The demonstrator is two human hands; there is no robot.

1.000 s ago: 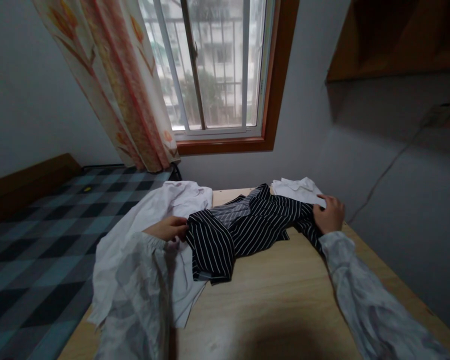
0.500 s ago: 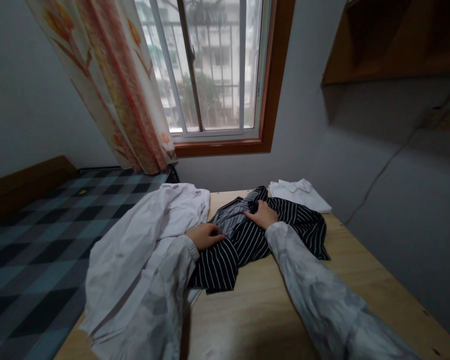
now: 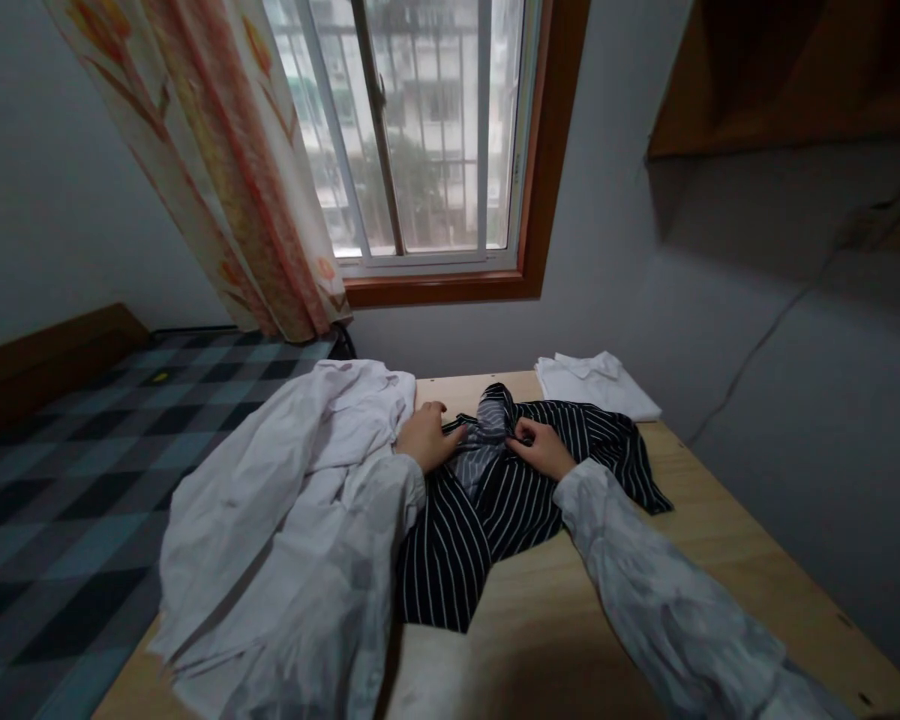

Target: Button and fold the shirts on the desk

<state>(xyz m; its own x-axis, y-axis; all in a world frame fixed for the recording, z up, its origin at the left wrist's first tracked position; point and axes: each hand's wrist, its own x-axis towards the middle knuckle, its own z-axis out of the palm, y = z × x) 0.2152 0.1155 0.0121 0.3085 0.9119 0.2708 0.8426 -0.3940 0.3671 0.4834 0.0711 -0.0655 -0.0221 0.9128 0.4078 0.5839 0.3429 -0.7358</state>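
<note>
A black shirt with white stripes (image 3: pixel 521 505) lies crumpled on the wooden table (image 3: pixel 532 620), its paler inner side showing around the middle. My left hand (image 3: pixel 427 438) is at the shirt's upper left part, thumb and fingers closed around an edge of the cloth. Right of it, my right hand (image 3: pixel 546 450) pinches the fabric near the raised fold, fingers curled. To the left, a white garment (image 3: pixel 270 520) is spread loosely, and my left forearm lies over part of it.
Folded white cloth (image 3: pixel 600 385) rests at the table's far right corner. A bed with a checked cover (image 3: pixel 67 530) stands on the left. Beyond are a window (image 3: pixel 435 150) and a flowered curtain (image 3: pixel 232 180); a wooden shelf (image 3: pixel 787 90) hangs on the upper right.
My left hand has moved up and right to the shirt's upper edge. My right hand has shifted slightly right and down. The raised fold moved left, and the front hem spread toward me.
</note>
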